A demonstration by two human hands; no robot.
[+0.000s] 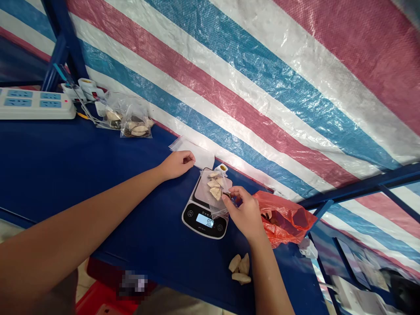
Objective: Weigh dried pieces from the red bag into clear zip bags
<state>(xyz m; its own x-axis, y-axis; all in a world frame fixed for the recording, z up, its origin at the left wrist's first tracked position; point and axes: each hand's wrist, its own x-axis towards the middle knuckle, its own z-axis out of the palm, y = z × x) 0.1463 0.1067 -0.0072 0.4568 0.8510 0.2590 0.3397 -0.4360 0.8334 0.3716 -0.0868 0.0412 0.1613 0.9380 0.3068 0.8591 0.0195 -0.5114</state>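
Observation:
A small black and grey digital scale [206, 218] sits on the blue shelf [65, 166], its display lit. On its pan lies a clear plastic bag [216, 192] with several pale dried slices inside. My right hand [244, 212] pinches the bag's right edge, fingers closed on it. My left hand [177, 164] rests loosely curled on the shelf, touching a flat empty clear bag [200, 155] behind the scale.
A red plastic bag [285, 218] lies right of the scale. Three loose slices [240, 267] sit near the front edge. Filled clear bags [131, 120] and a white power strip [34, 103] are at back left. A striped tarp [262, 74] hangs behind.

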